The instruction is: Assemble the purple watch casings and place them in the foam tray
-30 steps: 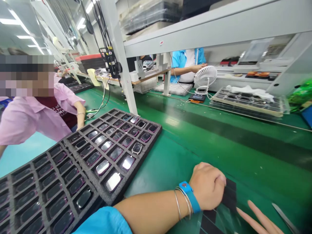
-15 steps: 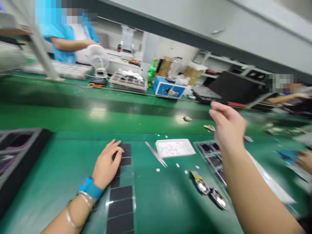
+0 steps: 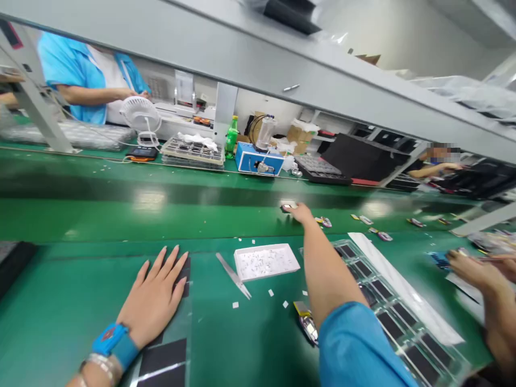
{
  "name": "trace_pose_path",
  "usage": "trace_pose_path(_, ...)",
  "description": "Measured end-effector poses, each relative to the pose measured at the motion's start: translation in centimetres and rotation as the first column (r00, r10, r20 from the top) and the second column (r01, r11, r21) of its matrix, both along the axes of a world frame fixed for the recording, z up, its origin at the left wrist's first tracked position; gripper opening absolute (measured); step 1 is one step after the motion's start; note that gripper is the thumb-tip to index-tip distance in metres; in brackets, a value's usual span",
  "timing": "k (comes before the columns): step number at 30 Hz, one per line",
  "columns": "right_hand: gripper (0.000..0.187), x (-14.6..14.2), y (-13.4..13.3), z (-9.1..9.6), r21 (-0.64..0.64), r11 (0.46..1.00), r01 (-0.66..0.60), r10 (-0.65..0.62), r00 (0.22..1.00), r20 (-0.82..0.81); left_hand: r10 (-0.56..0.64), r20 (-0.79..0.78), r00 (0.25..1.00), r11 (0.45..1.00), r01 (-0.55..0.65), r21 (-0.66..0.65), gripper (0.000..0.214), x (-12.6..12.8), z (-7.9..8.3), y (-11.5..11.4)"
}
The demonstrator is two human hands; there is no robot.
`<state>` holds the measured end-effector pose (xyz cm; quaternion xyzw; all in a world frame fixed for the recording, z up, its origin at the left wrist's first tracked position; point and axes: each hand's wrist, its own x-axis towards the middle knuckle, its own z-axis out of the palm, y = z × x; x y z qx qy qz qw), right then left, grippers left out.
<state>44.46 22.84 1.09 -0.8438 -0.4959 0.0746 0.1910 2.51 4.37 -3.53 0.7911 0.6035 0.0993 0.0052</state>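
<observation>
My left hand (image 3: 155, 295) lies flat, fingers spread, on a clear strip of black square pads (image 3: 165, 363) on the green mat. My right hand (image 3: 300, 213) is stretched far forward onto the conveyor belt (image 3: 161, 204), its fingers at a small device (image 3: 287, 206) lying there; whether they grip it I cannot make out. More small devices (image 3: 325, 221) lie scattered on the belt to the right. A device (image 3: 308, 325) rests on the mat beside my right sleeve.
Tweezers (image 3: 234, 275) and a white tray of small parts (image 3: 266, 262) sit between my arms. A clear tray of dark pads (image 3: 387, 306) runs along the right. A co-worker's hands (image 3: 479, 271) work at the far right. A fan (image 3: 140, 115), green bottle (image 3: 230, 137) and blue box (image 3: 258, 160) stand across the belt.
My view swung right from the foam tray of devices. My right hand went from raised in the air down and forward onto the belt. My left hand flattened on the pad strip.
</observation>
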Motion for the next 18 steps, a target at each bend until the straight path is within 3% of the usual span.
trace_pose_path(2,0.056,-0.4,0.8,-0.3,-0.028,0.999,0.017,-0.017,1.000,0.010,0.010,-0.019,1.000,1.000,-0.009,0.013,0.054,0.0,-0.2,0.1)
trace_pose_path(5,0.043,-1.4,1.4,-0.7,-0.039,0.999,0.005,-0.004,1.000,0.026,0.021,-0.037,0.999,1.000,-0.021,0.012,0.055,0.1,-0.3,0.3)
trace_pose_path(10,0.030,-4.6,0.1,0.4,0.017,0.982,-0.189,0.190,0.982,-0.025,0.032,-0.068,0.997,0.999,-0.032,-0.008,0.056,0.3,-0.1,0.4)
trace_pose_path(14,0.047,-9.7,-4.3,2.8,0.177,0.908,-0.380,0.395,0.917,-0.057,0.011,-0.026,1.000,1.000,-0.011,-0.005,0.059,-0.1,0.0,0.6)
trace_pose_path(18,0.054,-16.9,-12.0,3.8,0.324,0.774,-0.543,0.570,0.821,0.015,-0.032,0.250,0.968,0.997,0.012,0.080,0.062,-1.0,0.6,0.8)
